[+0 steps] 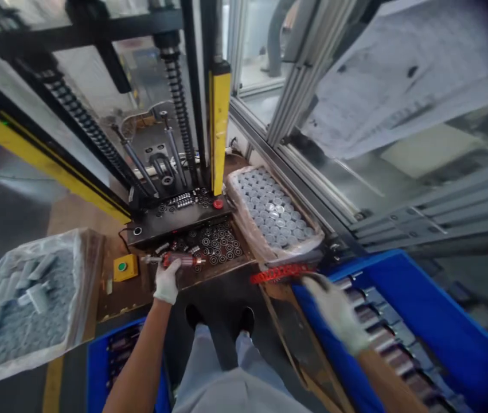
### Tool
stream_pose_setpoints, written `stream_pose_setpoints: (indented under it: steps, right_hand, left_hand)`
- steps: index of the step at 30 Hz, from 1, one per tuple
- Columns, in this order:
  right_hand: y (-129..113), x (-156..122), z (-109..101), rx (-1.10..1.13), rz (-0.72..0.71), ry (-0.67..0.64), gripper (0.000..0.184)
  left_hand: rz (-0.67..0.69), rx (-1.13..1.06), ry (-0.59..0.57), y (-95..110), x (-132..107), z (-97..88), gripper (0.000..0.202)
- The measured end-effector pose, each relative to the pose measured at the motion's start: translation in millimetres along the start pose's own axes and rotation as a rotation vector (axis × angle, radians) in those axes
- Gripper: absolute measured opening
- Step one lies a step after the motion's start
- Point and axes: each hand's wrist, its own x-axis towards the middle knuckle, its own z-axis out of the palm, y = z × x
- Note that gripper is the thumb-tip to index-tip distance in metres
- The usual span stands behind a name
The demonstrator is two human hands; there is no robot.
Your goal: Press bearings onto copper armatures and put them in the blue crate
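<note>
My left hand (pixel 167 281), in a white glove, is shut on a motor rotor (pixel 179 260) with red copper-coloured windings and a metal shaft, held level above a dark work plate. Just behind it lie several black-and-metal rings (pixel 213 248) in a fixture. My right hand (pixel 336 314), also gloved, is over the near rim of a blue crate (pixel 441 304) holding rows of rotors (pixel 377 312). A blurred red ribbed item (pixel 280 273) with a dark end reaches from those fingertips, and I cannot tell whether the hand grips it.
A lined box of silver cylinders (pixel 267 209) sits right of a black control panel (pixel 179 215) with a red button. Yellow-and-black machine posts (pixel 220 126) and lead screws (pixel 179 109) rise behind. A plastic-lined bin (pixel 24 304) stands left, a blue crate (pixel 97 367) below.
</note>
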Motion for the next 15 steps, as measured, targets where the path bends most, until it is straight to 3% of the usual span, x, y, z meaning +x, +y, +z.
stream_pose_setpoints:
  steps: [1,3,5,7,10,15]
  right_hand:
    - [-22.8,-5.7,40.6,0.084,-0.043,-0.152,0.033]
    - [-64.2,-12.9,130.3,0.2,-0.109,-0.315,0.048]
    - [-93.1,-17.0,210.0,0.245,-0.214,-0.35,0.058]
    - [-105.7,-19.3,263.0,0.302,-0.261,-0.293,0.05]
    - [-101.2,-17.9,289.4,0.376,-0.231,-0.166,0.038]
    - [-87.1,-11.9,275.8,0.307,-0.333,-0.13,0.037]
  left_hand:
    - [0.061,0.078,-0.063,0.3,0.2,7.9,0.043]
    - [0.166,0.267,-0.2,1.9,0.8,23.6,0.043]
    - [0.244,0.461,-0.324,4.2,2.9,36.0,0.039]
    - [0.296,0.579,-0.397,9.5,8.9,42.3,0.041]
    - [0.343,0.663,-0.425,35.0,32.6,38.5,0.055]
    - [0.327,1.239,-0.039,109.4,102.5,31.0,0.06]
